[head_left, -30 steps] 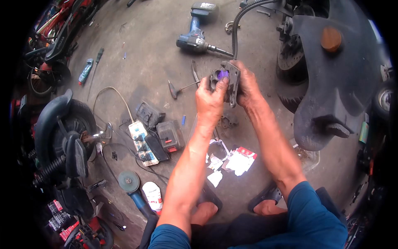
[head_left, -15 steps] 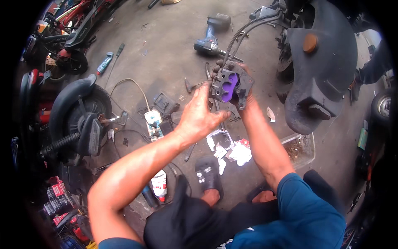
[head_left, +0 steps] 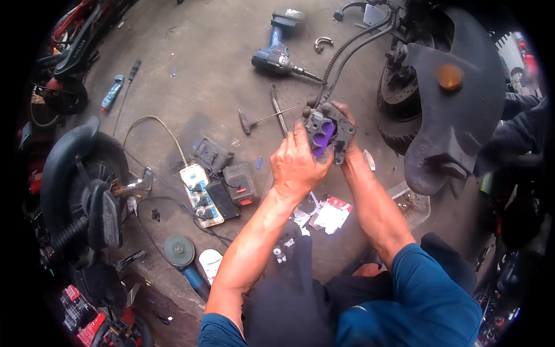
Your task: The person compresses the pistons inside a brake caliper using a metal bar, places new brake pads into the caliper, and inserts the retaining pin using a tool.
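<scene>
A dark, grimy brake caliper [head_left: 344, 134] with a purple part [head_left: 325, 140] inside its opening is held up between my hands, attached to the hoses [head_left: 342, 53] coming from the scooter. My left hand [head_left: 296, 163] grips its left side, fingers along the edge and thumb toward the lower side. Around the caliper's right and back wraps my right hand [head_left: 354, 155], most of its fingers hidden behind the metal. Left of the caliper, a T-handle wrench [head_left: 248, 124] and a slim metal bar [head_left: 278, 109] lie on the floor.
A scooter's front fender [head_left: 457, 104] stands at the right. Beyond the caliper lies a blue cordless impact driver [head_left: 274, 58]. Leftward are a power strip [head_left: 201, 194], an angle grinder [head_left: 182, 254], a screwdriver [head_left: 133, 72] and a wheel assembly [head_left: 87, 185]. White paper scraps [head_left: 332, 217] lie near my feet.
My left hand has closed in on the caliper, its thumb now against it. The caliper sits slightly lower and further right. The view has shifted, uncovering the angle grinder.
</scene>
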Tool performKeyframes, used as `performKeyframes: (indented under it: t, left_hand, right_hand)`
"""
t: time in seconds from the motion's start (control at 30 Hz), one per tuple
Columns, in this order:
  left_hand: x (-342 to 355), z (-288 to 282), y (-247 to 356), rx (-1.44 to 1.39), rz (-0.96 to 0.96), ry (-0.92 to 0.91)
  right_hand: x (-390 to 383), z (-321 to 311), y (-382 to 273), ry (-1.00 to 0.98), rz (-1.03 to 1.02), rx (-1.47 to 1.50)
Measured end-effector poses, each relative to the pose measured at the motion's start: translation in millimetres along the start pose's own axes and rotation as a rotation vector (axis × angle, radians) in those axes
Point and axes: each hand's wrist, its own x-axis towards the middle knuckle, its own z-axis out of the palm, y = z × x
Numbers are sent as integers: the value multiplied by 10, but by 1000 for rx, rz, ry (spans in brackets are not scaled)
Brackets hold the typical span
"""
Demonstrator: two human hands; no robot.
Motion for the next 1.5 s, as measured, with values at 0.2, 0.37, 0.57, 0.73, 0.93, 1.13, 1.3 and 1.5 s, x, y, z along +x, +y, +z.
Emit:
performKeyframes:
  t: [0.2,0.37,0.57,0.73,0.93,1.13,1.3,1.5]
  left_hand:
    - [-15,341,-139,-191,-81,4]
    - [78,453,-227,-377,-220,-51]
    - [16,380,-277,-827,-344,-192]
    - [153,291,-339,-1106,-481,-271]
    - [225,266,-417,-1328,-645,-300]
    - [211,344,-370,-1435,-697,-307]
    - [206,339,-350,-1263,-774,-204]
    - [-57,392,-985,-602,-292,-166]
  right_hand:
    - [105,-269,-78,-4,64,-24]
    - [133,-155,-234,189,126,-128]
    - [254,-20,-285,282,61,-110]
    - [378,267,-360,364,92,0]
    - [489,328,-279,428,46,13]
    - [594,197,-251,480,4,-58]
    - [438,343,-182,522,-57,-87]
    - [222,-44,-453,210,166,-162]
